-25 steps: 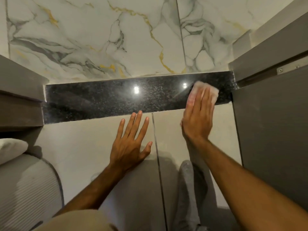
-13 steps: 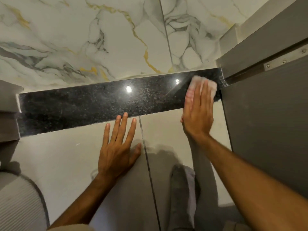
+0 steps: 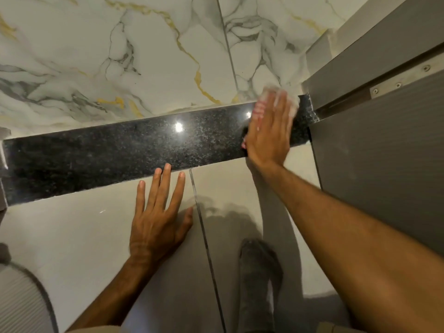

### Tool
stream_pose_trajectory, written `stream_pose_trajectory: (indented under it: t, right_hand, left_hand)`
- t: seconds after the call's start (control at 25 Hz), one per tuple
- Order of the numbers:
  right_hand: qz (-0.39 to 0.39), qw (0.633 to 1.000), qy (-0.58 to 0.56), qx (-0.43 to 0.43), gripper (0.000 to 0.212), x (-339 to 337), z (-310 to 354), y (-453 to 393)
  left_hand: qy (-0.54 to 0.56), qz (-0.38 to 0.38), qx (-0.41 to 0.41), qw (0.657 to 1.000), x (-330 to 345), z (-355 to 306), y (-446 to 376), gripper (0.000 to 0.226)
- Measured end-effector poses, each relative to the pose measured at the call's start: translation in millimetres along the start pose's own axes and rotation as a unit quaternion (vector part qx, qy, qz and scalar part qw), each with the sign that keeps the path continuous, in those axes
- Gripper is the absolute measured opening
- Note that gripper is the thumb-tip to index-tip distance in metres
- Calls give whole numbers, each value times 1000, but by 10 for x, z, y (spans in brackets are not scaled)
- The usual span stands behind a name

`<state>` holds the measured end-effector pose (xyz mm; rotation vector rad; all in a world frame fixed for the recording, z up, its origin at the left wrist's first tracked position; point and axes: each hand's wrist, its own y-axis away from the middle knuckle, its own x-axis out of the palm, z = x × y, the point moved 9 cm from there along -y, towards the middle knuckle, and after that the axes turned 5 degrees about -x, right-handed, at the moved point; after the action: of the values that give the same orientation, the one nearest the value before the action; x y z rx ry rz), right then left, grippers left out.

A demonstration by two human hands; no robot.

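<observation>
A strip of black speckled granite runs across the floor between beige tiles and marble-patterned tiles. My right hand lies flat with straight fingers on a pale cloth with red stripes, pressing it onto the strip's right end. Most of the cloth is hidden under the hand. My left hand rests flat on the beige tile, fingers spread, fingertips at the strip's near edge.
A grey door and its frame with a metal hinge plate close off the right side. A ribbed grey mat lies at the lower left. My foot in a grey sock stands on the tile between my arms.
My right hand has slid the cloth further away, towards the strip's far right corner. The view has shifted right, so the strip and the left hand appear further left. The left hand keeps its place.
</observation>
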<state>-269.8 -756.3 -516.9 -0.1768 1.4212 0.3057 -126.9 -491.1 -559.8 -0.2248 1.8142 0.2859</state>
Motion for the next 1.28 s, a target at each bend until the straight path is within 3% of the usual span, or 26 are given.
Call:
stream_pose_trajectory:
  t: [0.08,0.16,0.2,0.24,0.36,0.44,0.52,0.6,0.64,0.72,0.84,0.88,0.96,1.04,1.12,1.28]
  right_hand:
    - [-28,994,4,-102,69,27,383,114]
    - [30,974,-15,-225,68,114,521,745]
    - [69,973,-29,-220,70,112,363,1035]
    - [87,981,-36,-169,73,79,88,1209]
    - [29,998,-5,55,74,-13,-587,905]
    - [-3,997,-8,77,76,-28,-388,375]
    - [5,999,-12,-44,72,59,76,172]
    - [46,981,-25,-187,67,122,261,624]
    - [75,976,-29,-200,68,98,152,980]
    - [78,991,-20,-109,72,-4,-281,1320]
    - [31,998,-3,63,76,-16,-361,801]
    - [18,999,-5,50,75,1,-108,524]
    - [10,995,9,-99,71,105,497,319]
    - [39,971,-3,-237,69,239,676,805]
    - [77,982,-33,-171,72,179,188,1385]
    - [-27,998,32,52,67,-122,-618,1185]
  left_hand:
    - [4,5,-1,1000,14,13,11,79]
    - [10,9,-3,1000,-8,3,6,79]
    - [12,11,-7,1000,-24,1,-2,79]
    - [14,12,-13,1000,-43,-3,0,78]
    - [14,0,-11,1000,-51,-18,6,77]
    - [3,-8,-1,1000,-20,-6,-2,77]
    - [-3,-16,-6,1000,17,31,7,77]
    - [1,-12,-10,1000,5,19,17,77]
    - [6,-10,-9,1000,-27,3,16,77]
    - [2,-11,-15,1000,-79,13,5,77]
    - [-7,-29,-15,999,-61,5,-1,77]
    - [-6,-33,-17,999,-35,19,-4,77]
    - [-4,-46,-15,999,10,46,-5,77]
    - [1,-45,-15,999,6,42,12,77]
    - [17,-47,-22,998,-64,33,13,76]
    - [52,-55,-37,996,-119,31,24,74]
